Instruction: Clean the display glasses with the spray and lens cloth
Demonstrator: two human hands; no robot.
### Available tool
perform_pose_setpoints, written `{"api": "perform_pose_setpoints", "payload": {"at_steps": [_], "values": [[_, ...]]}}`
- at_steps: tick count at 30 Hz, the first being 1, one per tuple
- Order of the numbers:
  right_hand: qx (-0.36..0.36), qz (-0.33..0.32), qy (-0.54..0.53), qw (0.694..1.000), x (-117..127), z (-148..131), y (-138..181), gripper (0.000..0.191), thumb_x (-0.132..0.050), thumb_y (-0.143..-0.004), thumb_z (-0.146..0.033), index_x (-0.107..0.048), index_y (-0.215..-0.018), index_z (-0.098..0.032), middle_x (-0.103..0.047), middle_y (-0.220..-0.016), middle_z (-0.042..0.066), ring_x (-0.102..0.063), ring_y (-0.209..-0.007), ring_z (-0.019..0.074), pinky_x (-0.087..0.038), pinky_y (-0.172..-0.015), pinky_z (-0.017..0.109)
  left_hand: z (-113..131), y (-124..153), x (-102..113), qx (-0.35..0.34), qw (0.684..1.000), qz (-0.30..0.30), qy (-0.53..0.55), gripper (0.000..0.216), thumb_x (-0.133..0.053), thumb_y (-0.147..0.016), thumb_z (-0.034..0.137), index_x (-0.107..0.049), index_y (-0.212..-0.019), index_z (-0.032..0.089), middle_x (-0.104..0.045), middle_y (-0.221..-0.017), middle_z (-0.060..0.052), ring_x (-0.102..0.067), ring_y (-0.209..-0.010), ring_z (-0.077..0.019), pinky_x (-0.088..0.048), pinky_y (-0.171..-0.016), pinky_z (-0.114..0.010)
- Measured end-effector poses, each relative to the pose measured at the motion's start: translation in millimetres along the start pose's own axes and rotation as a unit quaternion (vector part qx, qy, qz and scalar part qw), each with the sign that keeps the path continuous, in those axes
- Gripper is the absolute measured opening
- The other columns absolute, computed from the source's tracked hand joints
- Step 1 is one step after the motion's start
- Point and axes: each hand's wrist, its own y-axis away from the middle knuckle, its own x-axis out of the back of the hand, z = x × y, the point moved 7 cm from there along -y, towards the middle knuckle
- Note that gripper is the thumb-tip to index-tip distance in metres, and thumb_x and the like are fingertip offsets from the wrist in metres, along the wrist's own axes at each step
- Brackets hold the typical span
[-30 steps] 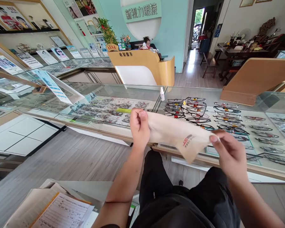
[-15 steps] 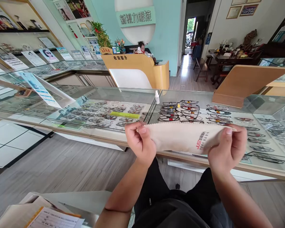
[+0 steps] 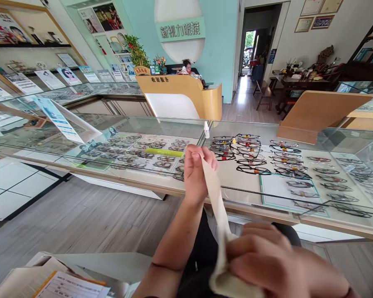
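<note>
A cream-coloured lens cloth (image 3: pixel 214 188) is stretched between my two hands, running as a narrow strip from the counter edge down toward my body. My left hand (image 3: pixel 198 171) pinches its upper end, thumb on top and fingers curled. Closer to the camera, my right hand (image 3: pixel 261 256) is closed on the other end and smeared by motion. Below that hand the cloth's lower part hangs in a fold. The print on the cloth is not visible now. Several eyeglass frames (image 3: pixel 248 151) lie beyond my hands in the glass display counter (image 3: pixel 174 187).
A small white bottle (image 3: pixel 207 130) stands on the counter glass. To its right is a wooden stand (image 3: pixel 321 116); a tilted leaflet (image 3: pixel 57 118) stands on the left. Papers (image 3: pixel 71 285) lie at the lower left. Someone sits behind the cashier desk (image 3: pixel 174 85).
The cloth was held out wide and flat with its print showing. My right hand has come down and toward me, turning the cloth edge-on; my left hand has shifted slightly right.
</note>
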Motion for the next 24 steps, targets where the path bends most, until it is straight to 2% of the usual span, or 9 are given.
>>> {"api": "perform_pose_setpoints", "payload": {"at_steps": [2,3,6,9,11,14,18,21,24], "values": [[0.131,-0.005,0.006,0.991,-29,-22,-15,0.010,-0.062,-0.106,-0.034,-0.065,-0.103,-0.024,-0.066,-0.072,-0.001,-0.056,-0.053,0.0136,-0.043,-0.052,0.029,-23,-8,-10,0.033,0.997,-0.036,0.067,0.058,-0.083,-0.087,0.067,-0.043,-0.081,0.025,-0.033,-0.060,0.006,-0.033,-0.049,-0.0111,-0.032,-0.046,-0.023],[0.157,0.003,0.019,0.987,-44,-25,-24,0.010,-0.060,-0.106,-0.030,-0.065,-0.105,-0.021,-0.061,-0.068,-0.002,-0.053,-0.052,0.0131,-0.038,-0.048,0.029,-35,-11,-19,0.052,0.991,-0.076,0.097,0.064,-0.086,-0.082,0.069,-0.040,-0.078,0.025,-0.030,-0.056,0.007,-0.031,-0.046,-0.0113,-0.030,-0.043,-0.023],[0.185,0.007,0.087,0.979,-86,-25,-45,0.013,-0.054,-0.102,-0.022,-0.065,-0.097,-0.017,-0.063,-0.071,-0.001,-0.054,-0.053,0.0128,-0.035,-0.044,0.030,-65,-12,-30,0.108,0.978,-0.077,0.162,0.071,-0.081,-0.080,0.075,-0.033,-0.076,0.024,-0.023,-0.057,0.007,-0.024,-0.046,-0.0112,-0.026,-0.042,-0.024],[0.166,-0.025,0.162,0.972,-105,-21,-55,0.014,-0.052,-0.100,-0.014,-0.063,-0.092,-0.018,-0.066,-0.074,0.001,-0.056,-0.052,0.0131,-0.035,-0.043,0.030,-78,-6,-32,0.149,0.972,-0.018,0.181,0.069,-0.065,-0.090,0.080,-0.028,-0.076,0.023,-0.016,-0.064,0.006,-0.016,-0.052,-0.0114,-0.024,-0.046,-0.025],[0.138,-0.022,0.149,0.979,-95,-19,-58,0.016,-0.051,-0.101,-0.012,-0.064,-0.093,-0.018,-0.066,-0.073,0.000,-0.056,-0.053,0.0131,-0.035,-0.043,0.030,-80,0,-29,0.163,0.971,0.021,0.176,0.069,-0.055,-0.093,0.083,-0.026,-0.076,0.023,-0.014,-0.067,0.005,-0.014,-0.055,-0.0123,-0.023,-0.048,-0.026],[0.075,0.018,0.099,0.992,-57,-12,-64,0.020,-0.050,-0.111,-0.021,-0.065,-0.097,-0.020,-0.068,-0.071,-0.003,-0.055,-0.052,0.0116,-0.040,-0.048,0.029,-82,4,-25,0.183,0.964,0.047,0.186,0.079,-0.051,-0.086,0.094,-0.025,-0.072,0.021,-0.015,-0.068,0.004,-0.020,-0.058,-0.0137,-0.027,-0.050,-0.028],[-0.050,0.067,-0.022,0.996,-12,16,-71,0.009,-0.059,-0.109,-0.024,-0.068,-0.106,-0.021,-0.076,-0.080,0.000,-0.059,-0.054,0.0092,-0.043,-0.053,0.024,-78,10,-27,0.197,0.953,0.025,0.228,0.089,-0.045,-0.078,0.104,-0.018,-0.068,0.020,-0.037,-0.072,-0.002,-0.051,-0.070,-0.0173,-0.049,-0.061,-0.034],[-0.129,0.088,-0.069,0.985,1,40,-73,0.007,-0.064,-0.106,-0.026,-0.068,-0.104,-0.022,-0.076,-0.080,0.000,-0.059,-0.055,0.0100,-0.044,-0.053,0.024,-60,15,-36,0.166,0.952,-0.037,0.256,0.092,-0.070,-0.076,0.091,-0.012,-0.066,0.021,-0.063,-0.097,-0.005,-0.070,-0.107,-0.0246,-0.060,-0.087,-0.044],[-0.163,0.096,-0.101,0.977,4,54,-74,0.010,-0.067,-0.106,-0.031,-0.066,-0.100,-0.022,-0.072,-0.075,-0.001,-0.057,-0.056,0.0107,-0.044,-0.053,0.024,-48,19,-40,0.168,0.955,-0.065,0.236,0.104,-0.096,-0.052,0.077,-0.010,-0.061,0.019,-0.072,-0.111,-0.005,-0.071,-0.122,-0.0313,-0.060,-0.099,-0.046]]}}
